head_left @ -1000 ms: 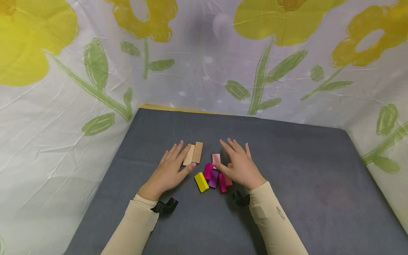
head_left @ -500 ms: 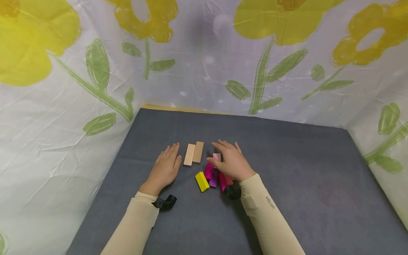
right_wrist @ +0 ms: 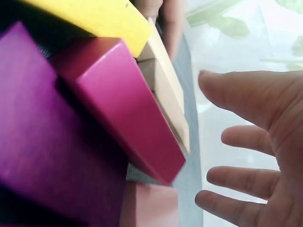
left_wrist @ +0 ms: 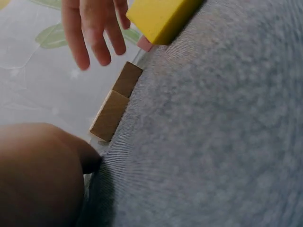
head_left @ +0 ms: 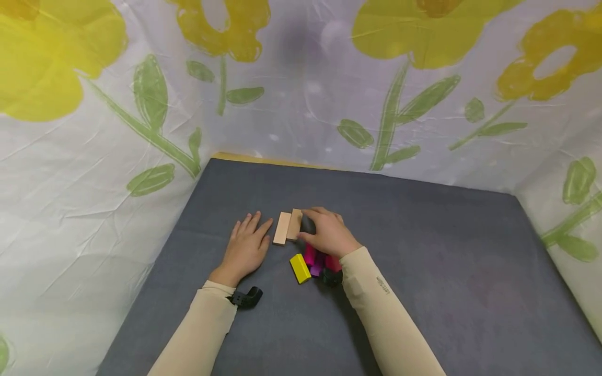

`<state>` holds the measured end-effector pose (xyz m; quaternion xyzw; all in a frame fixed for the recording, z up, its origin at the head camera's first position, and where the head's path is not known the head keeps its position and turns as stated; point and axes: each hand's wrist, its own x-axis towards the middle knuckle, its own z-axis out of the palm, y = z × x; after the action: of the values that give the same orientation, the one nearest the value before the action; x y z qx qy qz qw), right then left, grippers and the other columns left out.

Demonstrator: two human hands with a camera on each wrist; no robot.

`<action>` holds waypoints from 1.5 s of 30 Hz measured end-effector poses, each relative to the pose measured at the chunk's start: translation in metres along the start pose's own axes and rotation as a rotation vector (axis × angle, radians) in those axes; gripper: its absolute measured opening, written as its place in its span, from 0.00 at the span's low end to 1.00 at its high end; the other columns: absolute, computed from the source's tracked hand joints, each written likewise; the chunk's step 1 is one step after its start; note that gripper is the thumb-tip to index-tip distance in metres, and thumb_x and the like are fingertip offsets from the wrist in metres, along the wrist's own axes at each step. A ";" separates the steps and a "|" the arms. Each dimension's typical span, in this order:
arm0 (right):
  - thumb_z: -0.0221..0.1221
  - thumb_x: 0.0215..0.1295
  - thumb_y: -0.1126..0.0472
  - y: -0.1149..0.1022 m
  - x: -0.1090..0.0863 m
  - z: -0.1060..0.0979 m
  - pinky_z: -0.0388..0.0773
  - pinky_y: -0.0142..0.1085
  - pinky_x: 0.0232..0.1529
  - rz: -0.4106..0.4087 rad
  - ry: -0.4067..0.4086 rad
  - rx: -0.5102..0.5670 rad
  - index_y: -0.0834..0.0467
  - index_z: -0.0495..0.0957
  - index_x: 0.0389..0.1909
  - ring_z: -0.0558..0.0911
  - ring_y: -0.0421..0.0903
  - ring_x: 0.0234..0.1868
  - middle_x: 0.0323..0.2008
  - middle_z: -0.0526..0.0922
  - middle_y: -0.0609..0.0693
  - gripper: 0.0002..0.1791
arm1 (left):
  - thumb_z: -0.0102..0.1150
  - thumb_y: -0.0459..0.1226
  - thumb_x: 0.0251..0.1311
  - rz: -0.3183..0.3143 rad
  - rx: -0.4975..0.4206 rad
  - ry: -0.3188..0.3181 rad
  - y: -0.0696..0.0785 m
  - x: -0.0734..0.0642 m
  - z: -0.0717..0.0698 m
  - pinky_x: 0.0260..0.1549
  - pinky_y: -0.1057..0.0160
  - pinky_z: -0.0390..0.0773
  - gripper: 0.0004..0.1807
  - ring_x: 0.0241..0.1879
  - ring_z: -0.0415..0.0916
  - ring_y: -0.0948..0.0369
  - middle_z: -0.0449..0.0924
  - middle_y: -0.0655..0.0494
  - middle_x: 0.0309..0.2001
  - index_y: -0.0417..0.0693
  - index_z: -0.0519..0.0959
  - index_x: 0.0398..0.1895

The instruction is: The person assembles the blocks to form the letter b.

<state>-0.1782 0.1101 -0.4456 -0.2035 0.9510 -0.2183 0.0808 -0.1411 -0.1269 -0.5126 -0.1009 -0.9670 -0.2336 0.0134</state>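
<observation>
Two plain wooden blocks, a left one (head_left: 282, 228) and a right one (head_left: 293, 224), lie side by side on the dark cloth. My left hand (head_left: 242, 252) is palm down just left of them, fingers spread and holding nothing. Over the coloured blocks hovers my right hand (head_left: 331, 233). Its fingers and thumb are apart beside the right wooden block, and the right wrist view shows nothing between them. Below it are a magenta block (right_wrist: 125, 109), a purple block (right_wrist: 57, 127) and a pale pink block (right_wrist: 154, 205), partly hidden in the head view.
A yellow block (head_left: 300, 268) lies at the near left of the coloured group. A red block (head_left: 333, 262) shows partly under the right wrist. Dark cloth (head_left: 447, 271) covers the table, and a flower-printed curtain (head_left: 301, 104) stands behind it.
My right hand has moved left over the coloured blocks toward the wooden pair. My left hand has drawn back leftward from the wooden blocks. The blocks appear to stay put.
</observation>
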 end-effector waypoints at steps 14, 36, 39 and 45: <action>0.69 0.70 0.45 -0.007 0.014 0.009 0.64 0.59 0.75 0.036 -0.133 0.019 0.52 0.68 0.79 0.65 0.59 0.79 0.79 0.64 0.59 0.40 | 0.46 0.49 0.83 -0.001 0.080 -0.058 -0.002 0.001 0.003 0.81 0.40 0.39 0.29 0.84 0.42 0.43 0.51 0.42 0.84 0.52 0.66 0.81; 0.75 0.62 0.47 -0.009 0.030 0.011 0.68 0.61 0.72 0.013 -0.166 -0.100 0.50 0.73 0.75 0.66 0.69 0.76 0.80 0.64 0.57 0.41 | 0.42 0.53 0.83 -0.146 0.067 -0.002 -0.018 0.008 -0.002 0.79 0.36 0.33 0.32 0.84 0.33 0.41 0.44 0.41 0.85 0.51 0.60 0.83; 0.75 0.63 0.47 -0.008 0.033 0.009 0.67 0.61 0.73 0.015 -0.181 -0.088 0.50 0.73 0.75 0.65 0.69 0.77 0.80 0.63 0.57 0.41 | 0.42 0.53 0.83 -0.150 0.061 -0.012 -0.017 0.008 -0.004 0.79 0.37 0.32 0.33 0.84 0.33 0.41 0.43 0.41 0.85 0.51 0.60 0.83; 0.75 0.63 0.48 -0.003 0.038 0.006 0.66 0.61 0.73 0.020 -0.192 -0.080 0.50 0.71 0.77 0.64 0.68 0.77 0.81 0.62 0.57 0.42 | 0.41 0.53 0.83 -0.135 0.059 -0.016 -0.017 0.009 -0.002 0.80 0.37 0.32 0.33 0.84 0.32 0.42 0.42 0.41 0.85 0.51 0.60 0.83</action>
<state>-0.2105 0.0893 -0.4525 -0.2172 0.9487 -0.1591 0.1656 -0.1537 -0.1410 -0.5181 -0.0367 -0.9781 -0.2048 -0.0071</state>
